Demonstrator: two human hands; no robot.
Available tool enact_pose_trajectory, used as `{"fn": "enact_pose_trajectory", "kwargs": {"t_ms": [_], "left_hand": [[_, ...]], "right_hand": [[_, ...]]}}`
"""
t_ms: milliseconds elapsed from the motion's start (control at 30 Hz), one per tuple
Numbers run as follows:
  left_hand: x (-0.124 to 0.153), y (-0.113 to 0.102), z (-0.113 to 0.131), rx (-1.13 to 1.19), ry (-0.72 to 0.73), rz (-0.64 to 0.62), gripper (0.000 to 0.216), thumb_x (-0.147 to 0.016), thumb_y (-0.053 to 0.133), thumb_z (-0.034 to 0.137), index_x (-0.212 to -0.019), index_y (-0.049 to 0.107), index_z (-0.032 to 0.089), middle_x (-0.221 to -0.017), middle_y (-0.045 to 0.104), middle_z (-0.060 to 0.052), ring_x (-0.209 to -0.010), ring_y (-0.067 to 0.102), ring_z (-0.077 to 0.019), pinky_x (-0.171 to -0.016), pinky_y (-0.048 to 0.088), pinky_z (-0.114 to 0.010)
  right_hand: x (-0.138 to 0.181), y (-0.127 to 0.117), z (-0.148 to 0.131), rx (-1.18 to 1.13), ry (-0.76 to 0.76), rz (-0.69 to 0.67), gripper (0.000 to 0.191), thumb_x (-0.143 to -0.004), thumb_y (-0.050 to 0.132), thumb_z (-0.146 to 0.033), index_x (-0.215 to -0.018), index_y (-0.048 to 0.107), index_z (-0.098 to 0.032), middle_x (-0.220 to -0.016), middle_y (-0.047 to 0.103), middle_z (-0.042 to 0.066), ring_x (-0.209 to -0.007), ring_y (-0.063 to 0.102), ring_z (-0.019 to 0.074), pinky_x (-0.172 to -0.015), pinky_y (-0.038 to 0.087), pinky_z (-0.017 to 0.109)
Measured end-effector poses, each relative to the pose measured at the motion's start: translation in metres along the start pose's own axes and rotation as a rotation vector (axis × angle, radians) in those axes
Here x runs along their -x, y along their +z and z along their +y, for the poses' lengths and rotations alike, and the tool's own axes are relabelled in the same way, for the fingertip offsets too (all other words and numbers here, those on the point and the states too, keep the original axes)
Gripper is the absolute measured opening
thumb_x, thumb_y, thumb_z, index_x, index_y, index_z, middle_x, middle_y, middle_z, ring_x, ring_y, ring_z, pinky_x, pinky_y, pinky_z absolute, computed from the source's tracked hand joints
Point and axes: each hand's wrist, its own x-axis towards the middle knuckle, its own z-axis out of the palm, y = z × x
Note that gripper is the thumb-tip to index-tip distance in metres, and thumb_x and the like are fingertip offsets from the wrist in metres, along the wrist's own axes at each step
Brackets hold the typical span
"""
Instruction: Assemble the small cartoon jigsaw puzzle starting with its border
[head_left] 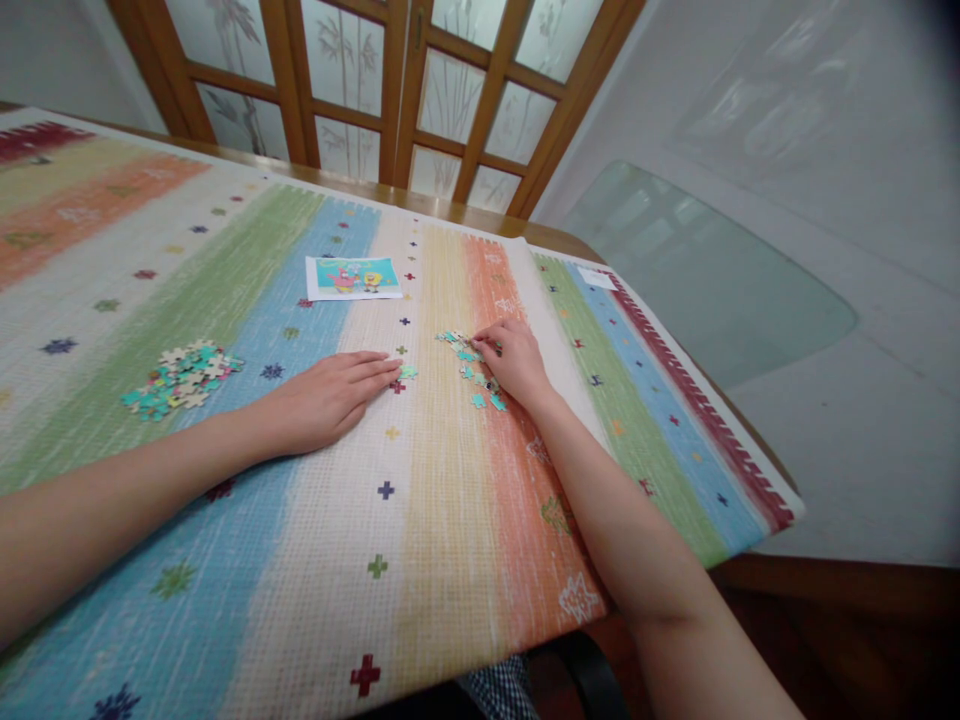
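Observation:
My left hand [330, 395] lies flat on the striped cloth, fingers stretched out, its fingertips touching one teal puzzle piece [408, 372]. My right hand [514, 360] is curled over a small cluster of teal puzzle pieces [471, 365], with thumb and fingers pinched on a piece at the cluster's top. A bigger heap of loose puzzle pieces [182, 378] lies to the left, apart from both hands. A small cartoon reference picture [354, 277] lies flat further back.
The striped cloth [300, 540] covers a wooden table [787, 575] whose right edge and near corner show. A wooden-framed frosted glass door [390, 90] stands behind. A glass panel [697, 270] lies on the floor to the right.

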Motion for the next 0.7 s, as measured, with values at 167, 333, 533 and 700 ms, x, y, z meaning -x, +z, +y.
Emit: {"fn": "enact_pose_trajectory", "kwargs": {"t_ms": [167,333,533,700], "left_hand": [[0.0,0.001,-0.001,-0.002,0.0,-0.012,0.055,-0.099,0.035,0.023,-0.153,0.047,0.014,-0.163,0.042,-0.008,-0.152,0.036,-0.0213,-0.126,0.025,-0.04],[0.0,0.001,-0.001,-0.005,-0.003,-0.008,0.056,-0.099,0.035,0.023,-0.153,0.047,0.014,-0.163,0.042,-0.007,-0.151,0.036,-0.0209,-0.126,0.025,-0.04],[0.0,0.003,-0.001,0.0,0.005,0.011,0.055,-0.099,0.035,0.023,-0.152,0.048,0.014,-0.162,0.044,-0.008,-0.151,0.037,-0.0216,-0.126,0.026,-0.04],[0.0,0.003,-0.001,0.02,0.008,0.023,0.055,-0.099,0.036,0.022,-0.152,0.049,0.015,-0.162,0.045,-0.007,-0.151,0.037,-0.0219,-0.126,0.026,-0.041]], "right_hand": [[0.002,-0.007,0.003,0.065,0.085,0.064,0.021,-0.097,0.058,-0.026,-0.098,0.079,-0.02,-0.104,0.071,0.012,-0.105,0.059,0.0305,-0.091,0.043,0.042],[0.003,-0.016,0.007,0.183,0.123,0.108,0.024,-0.097,0.056,-0.026,-0.097,0.079,-0.021,-0.106,0.071,0.013,-0.105,0.057,0.0317,-0.088,0.04,0.044],[0.005,-0.016,0.003,0.18,0.073,0.046,0.023,-0.098,0.058,-0.032,-0.1,0.08,-0.022,-0.106,0.071,0.012,-0.106,0.056,0.0313,-0.087,0.038,0.043],[0.006,-0.012,-0.017,0.091,-0.073,-0.032,0.028,-0.101,0.054,-0.031,-0.115,0.077,-0.023,-0.113,0.07,0.012,-0.111,0.056,0.0295,-0.092,0.038,0.043]]}}
